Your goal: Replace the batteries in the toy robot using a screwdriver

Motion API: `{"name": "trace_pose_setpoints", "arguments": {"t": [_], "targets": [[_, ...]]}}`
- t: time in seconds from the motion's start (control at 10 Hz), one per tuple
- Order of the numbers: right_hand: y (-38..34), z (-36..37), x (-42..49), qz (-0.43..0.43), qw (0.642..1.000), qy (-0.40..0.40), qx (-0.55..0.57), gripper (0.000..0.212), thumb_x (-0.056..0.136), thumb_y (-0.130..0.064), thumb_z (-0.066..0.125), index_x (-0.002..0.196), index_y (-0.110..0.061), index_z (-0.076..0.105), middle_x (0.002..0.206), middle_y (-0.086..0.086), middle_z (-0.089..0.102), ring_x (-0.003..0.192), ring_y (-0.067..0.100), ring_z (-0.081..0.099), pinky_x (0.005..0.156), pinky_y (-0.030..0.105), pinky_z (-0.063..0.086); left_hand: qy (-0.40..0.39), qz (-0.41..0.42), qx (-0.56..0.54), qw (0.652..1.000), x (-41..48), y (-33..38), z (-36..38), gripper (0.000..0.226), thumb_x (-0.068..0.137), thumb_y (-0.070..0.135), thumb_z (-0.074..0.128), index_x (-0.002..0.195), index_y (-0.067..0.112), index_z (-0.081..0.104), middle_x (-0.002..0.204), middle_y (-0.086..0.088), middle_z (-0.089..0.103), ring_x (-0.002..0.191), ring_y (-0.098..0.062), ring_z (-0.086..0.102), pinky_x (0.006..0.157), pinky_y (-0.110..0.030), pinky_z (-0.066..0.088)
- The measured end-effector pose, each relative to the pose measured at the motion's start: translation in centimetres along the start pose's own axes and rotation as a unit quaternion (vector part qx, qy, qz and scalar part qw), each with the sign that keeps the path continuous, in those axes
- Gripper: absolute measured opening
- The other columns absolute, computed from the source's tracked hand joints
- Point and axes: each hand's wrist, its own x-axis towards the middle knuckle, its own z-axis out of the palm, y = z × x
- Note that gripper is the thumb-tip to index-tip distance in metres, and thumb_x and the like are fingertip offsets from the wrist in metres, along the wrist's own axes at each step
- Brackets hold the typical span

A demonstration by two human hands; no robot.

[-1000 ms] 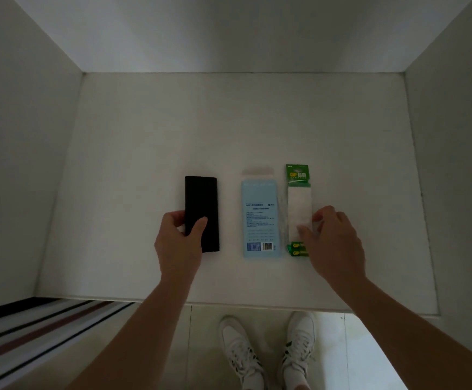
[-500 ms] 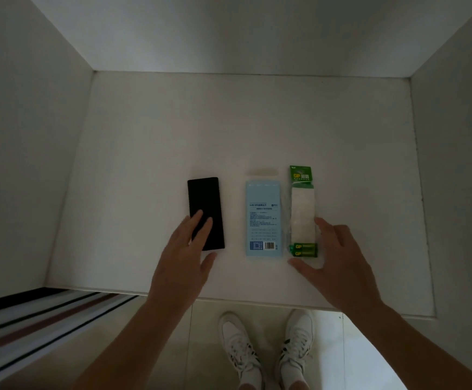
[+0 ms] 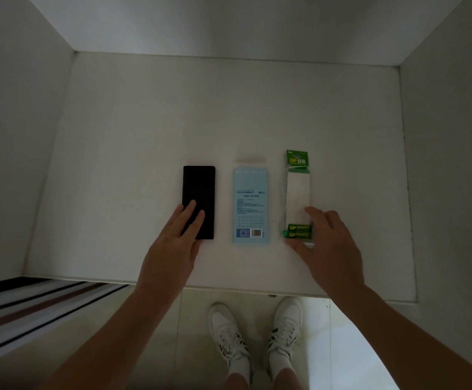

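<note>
Three flat items lie side by side on a white table (image 3: 229, 108). On the left is a black rectangular object (image 3: 199, 190); my left hand (image 3: 175, 243) hovers open over its near end, fingers spread. In the middle is a light-blue package (image 3: 251, 204) with printed text and a barcode. On the right is a long clear battery pack (image 3: 298, 192) with a green header and two green batteries (image 3: 299, 231) at its near end. My right hand (image 3: 327, 243) is open beside those batteries, thumb just below them. No toy robot or screwdriver is visible.
White walls enclose the table on the left, back and right. The table's front edge (image 3: 229, 289) runs just behind my wrists. Below it are a tiled floor, my white shoes (image 3: 254, 330) and a striped surface (image 3: 32, 311) at the lower left.
Both hands have let go: the left released the black object, the right lifted off the battery pack. Both drew back toward me with fingers spread. The three items stayed put.
</note>
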Motion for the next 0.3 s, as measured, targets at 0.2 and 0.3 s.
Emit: {"name": "trace_pose_setpoints", "arguments": {"t": [0.2, 0.3], "targets": [[0.3, -0.7, -0.3, -0.002, 1.0, -0.024, 0.012, 0.083, 0.073, -0.053, 0.081, 0.142, -0.021, 0.048, 0.118, 0.005, 0.051, 0.101, 0.022, 0.057, 0.068, 0.035, 0.055, -0.039, -0.015, 0.003, 0.999, 0.2, 0.8, -0.7, 0.067, 0.084, 0.015, 0.078, 0.144, 0.007, 0.05, 0.153, -0.014, 0.046, 0.138, -0.035, 0.048, 0.105, -0.044, 0.047], [0.1, -1.5, -0.9, -0.058, 0.997, 0.011, -0.044, 0.078, 0.073, -0.047, 0.081, 0.138, -0.015, 0.052, 0.116, 0.011, 0.055, 0.099, 0.029, 0.058, 0.067, 0.04, 0.057, -0.029, -0.036, 0.005, 0.999, -0.2, 2.0, -2.1, 0.068, 0.085, 0.02, 0.078, 0.145, 0.008, 0.05, 0.152, -0.014, 0.047, 0.136, -0.035, 0.05, 0.101, -0.049, 0.051]]}}
